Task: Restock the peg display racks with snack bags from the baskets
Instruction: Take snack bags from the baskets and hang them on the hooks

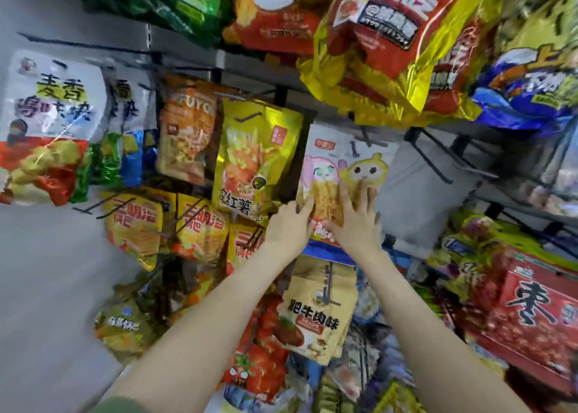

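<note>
Fingers (305,207) of my left hand (289,225) grip the white snack bag (347,162); my right hand (356,222) lies on it with fingers spread wide.

Left hand: fingers curled round the bag's lower left edge. Right hand: fingers straight, pressed flat on the lower front. The bag sits upright against the grey back panel of the peg rack (422,193), near the rack's middle, its top edge at a black peg (353,145); I cannot tell whether it is hooked on. It hangs just beside a yellow bag (256,162) on its left and above a beige bag (319,312).
</note>
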The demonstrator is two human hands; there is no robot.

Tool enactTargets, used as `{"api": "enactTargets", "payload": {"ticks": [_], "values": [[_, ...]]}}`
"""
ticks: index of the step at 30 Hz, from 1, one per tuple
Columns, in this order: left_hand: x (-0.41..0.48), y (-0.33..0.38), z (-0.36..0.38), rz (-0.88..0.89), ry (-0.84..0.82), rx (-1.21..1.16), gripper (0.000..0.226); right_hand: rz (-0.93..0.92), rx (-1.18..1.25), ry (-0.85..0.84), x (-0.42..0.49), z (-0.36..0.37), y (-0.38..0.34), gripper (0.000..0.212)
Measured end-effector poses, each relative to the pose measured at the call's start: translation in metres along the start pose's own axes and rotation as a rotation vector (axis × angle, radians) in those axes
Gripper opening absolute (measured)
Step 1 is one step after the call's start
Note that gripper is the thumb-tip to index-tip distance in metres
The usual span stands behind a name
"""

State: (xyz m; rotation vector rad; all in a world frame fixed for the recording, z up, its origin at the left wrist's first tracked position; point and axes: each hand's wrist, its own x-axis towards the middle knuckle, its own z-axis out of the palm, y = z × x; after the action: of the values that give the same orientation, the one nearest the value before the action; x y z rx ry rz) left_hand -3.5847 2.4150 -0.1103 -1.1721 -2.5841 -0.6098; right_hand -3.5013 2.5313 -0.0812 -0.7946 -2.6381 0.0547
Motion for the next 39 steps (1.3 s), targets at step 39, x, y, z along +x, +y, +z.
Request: {"api": "enactTargets", "payload": {"ticks": [39], "values": [[-0.038,-0.353,-0.175,-0.221,0.374,0.218,0.074,0.153,0.018,0.246,0.059,0.074,-0.238,0.070]]}}
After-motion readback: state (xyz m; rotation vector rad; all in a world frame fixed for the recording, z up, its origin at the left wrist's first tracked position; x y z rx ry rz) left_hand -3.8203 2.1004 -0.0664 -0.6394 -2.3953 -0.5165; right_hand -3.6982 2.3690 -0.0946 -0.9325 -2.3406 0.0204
